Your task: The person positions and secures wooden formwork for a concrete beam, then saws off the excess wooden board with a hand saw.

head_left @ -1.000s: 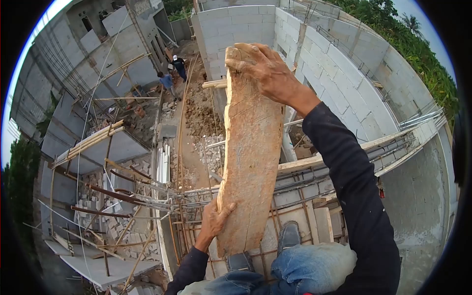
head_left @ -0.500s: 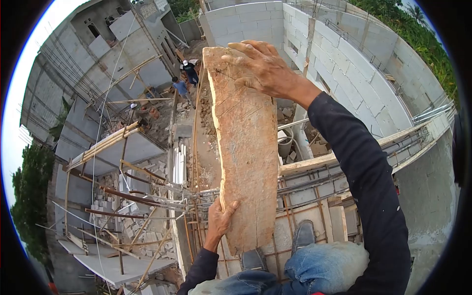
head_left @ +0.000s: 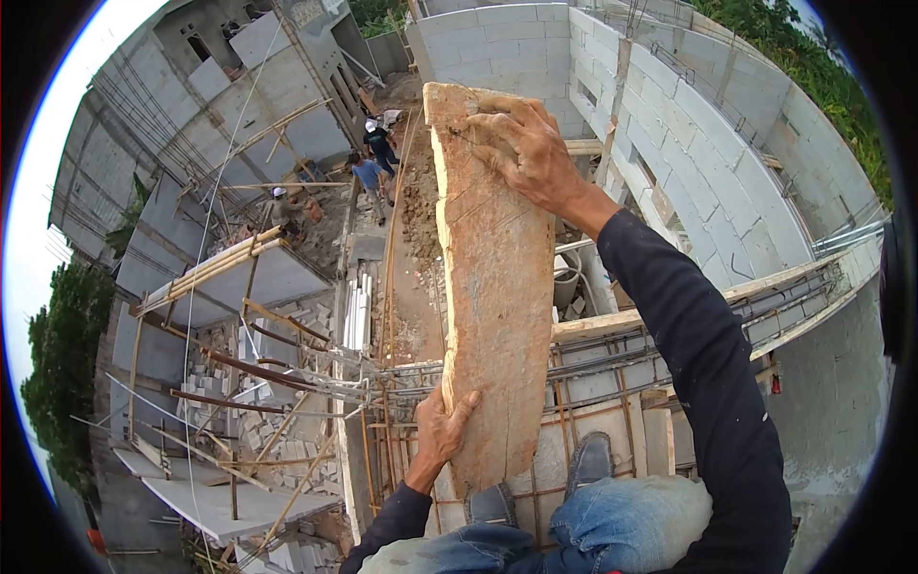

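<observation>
Right hand [head_left: 540,163] has shifted slightly lower (knuckles bent) on the board [head_left: 497,297].

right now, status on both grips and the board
Left grip on lower left edge of board. Right grip against upper part. Rebar near both shoes.

dark long sleeves [head_left: 690,344] go with pale-kneed blue jeans [head_left: 617,517] and dark grey shoes [head_left: 591,459].

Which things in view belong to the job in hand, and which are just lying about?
In hand:
- wooden board
- left hand, near its lower end
- right hand, near its upper end

Apparently lying about:
- blocks
- white bars
</observation>
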Demonstrator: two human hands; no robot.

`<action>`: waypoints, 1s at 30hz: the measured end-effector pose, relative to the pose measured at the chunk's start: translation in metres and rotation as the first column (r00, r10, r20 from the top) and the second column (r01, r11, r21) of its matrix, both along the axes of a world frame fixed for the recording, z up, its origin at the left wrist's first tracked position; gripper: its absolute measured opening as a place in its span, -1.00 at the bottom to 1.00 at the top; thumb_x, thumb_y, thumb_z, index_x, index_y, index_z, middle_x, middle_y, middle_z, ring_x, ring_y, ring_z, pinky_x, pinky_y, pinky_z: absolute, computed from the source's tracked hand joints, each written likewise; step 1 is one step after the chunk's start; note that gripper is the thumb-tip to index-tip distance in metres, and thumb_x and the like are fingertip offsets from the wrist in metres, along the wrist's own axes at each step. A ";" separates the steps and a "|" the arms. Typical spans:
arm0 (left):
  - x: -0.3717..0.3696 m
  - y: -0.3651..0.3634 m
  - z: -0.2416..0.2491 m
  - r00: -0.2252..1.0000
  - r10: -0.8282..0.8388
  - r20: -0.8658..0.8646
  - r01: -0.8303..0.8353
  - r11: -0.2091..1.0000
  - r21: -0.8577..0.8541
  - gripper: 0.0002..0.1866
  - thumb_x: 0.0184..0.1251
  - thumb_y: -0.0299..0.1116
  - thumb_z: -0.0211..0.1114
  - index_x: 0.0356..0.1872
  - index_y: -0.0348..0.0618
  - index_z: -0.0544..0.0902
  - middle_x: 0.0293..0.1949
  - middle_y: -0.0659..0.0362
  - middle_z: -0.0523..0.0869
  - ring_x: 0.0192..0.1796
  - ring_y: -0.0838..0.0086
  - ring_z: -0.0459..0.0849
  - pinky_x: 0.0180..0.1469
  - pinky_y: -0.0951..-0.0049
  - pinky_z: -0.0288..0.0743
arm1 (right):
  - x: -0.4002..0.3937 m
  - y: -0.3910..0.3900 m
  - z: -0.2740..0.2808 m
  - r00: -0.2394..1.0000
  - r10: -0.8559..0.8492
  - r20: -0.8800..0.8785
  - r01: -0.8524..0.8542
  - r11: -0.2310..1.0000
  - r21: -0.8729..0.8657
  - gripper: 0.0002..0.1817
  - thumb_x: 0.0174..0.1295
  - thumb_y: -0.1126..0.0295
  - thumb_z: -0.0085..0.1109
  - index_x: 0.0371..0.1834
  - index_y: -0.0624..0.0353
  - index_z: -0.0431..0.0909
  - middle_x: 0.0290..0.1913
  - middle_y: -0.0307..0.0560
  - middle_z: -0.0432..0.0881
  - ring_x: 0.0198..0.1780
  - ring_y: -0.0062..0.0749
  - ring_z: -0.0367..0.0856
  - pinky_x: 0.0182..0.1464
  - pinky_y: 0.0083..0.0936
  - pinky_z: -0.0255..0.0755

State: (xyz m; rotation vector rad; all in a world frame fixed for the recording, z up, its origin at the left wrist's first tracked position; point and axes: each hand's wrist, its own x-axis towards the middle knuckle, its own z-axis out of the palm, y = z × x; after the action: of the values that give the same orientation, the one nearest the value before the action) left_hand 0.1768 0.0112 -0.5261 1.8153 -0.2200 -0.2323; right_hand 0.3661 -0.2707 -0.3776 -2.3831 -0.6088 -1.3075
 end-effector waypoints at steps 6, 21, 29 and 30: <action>-0.002 0.000 -0.004 0.999 0.000 0.033 -0.001 1.000 0.015 -0.51 0.33 -0.13 0.35 0.05 -0.38 0.57 -0.30 0.08 0.75 -0.31 0.51 0.66 -0.25 0.44 0.55 | -0.004 0.000 0.007 1.000 0.019 -0.011 -0.019 0.999 0.029 -0.71 0.15 0.35 0.35 -0.06 0.04 0.59 0.15 -0.18 0.49 0.23 -0.18 0.38 0.32 -0.15 0.21; -0.008 -0.007 0.014 0.999 -0.003 0.053 -0.004 0.992 0.126 -0.51 0.35 -0.16 0.34 0.08 -0.40 0.56 -0.30 0.05 0.76 -0.33 0.52 0.68 -0.29 0.47 0.56 | -0.031 0.035 0.020 0.978 -0.007 -0.207 0.049 0.980 0.195 -0.88 0.21 0.46 0.17 -0.27 0.29 0.51 -0.22 0.05 0.48 -0.29 -0.14 0.53 -0.22 -0.22 0.41; -0.008 -0.009 0.011 0.993 0.028 0.111 -0.038 0.995 0.096 -0.47 0.33 -0.11 0.35 0.09 -0.40 0.55 -0.38 0.06 0.75 -0.38 0.53 0.67 -0.35 0.47 0.55 | -0.033 0.042 0.034 0.897 0.190 -0.400 0.069 0.833 0.549 -0.69 0.15 0.48 0.19 -0.06 0.39 0.47 -0.34 0.00 0.64 -0.32 -0.39 0.64 -0.25 -0.42 0.55; -0.007 -0.009 0.013 0.993 0.007 0.118 -0.018 0.996 0.092 -0.47 0.33 -0.11 0.35 0.10 -0.39 0.55 -0.37 0.05 0.76 -0.38 0.53 0.68 -0.34 0.47 0.55 | -0.031 0.041 0.033 0.892 0.198 -0.406 0.061 0.837 0.544 -0.69 0.15 0.48 0.19 -0.06 0.39 0.47 -0.34 0.00 0.64 -0.32 -0.39 0.64 -0.25 -0.42 0.55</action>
State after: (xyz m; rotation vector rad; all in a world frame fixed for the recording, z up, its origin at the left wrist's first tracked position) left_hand 0.1697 0.0025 -0.5134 1.9245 -0.2849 -0.1285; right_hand 0.3355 -0.2297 -0.3447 -2.0380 -0.1464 -0.7140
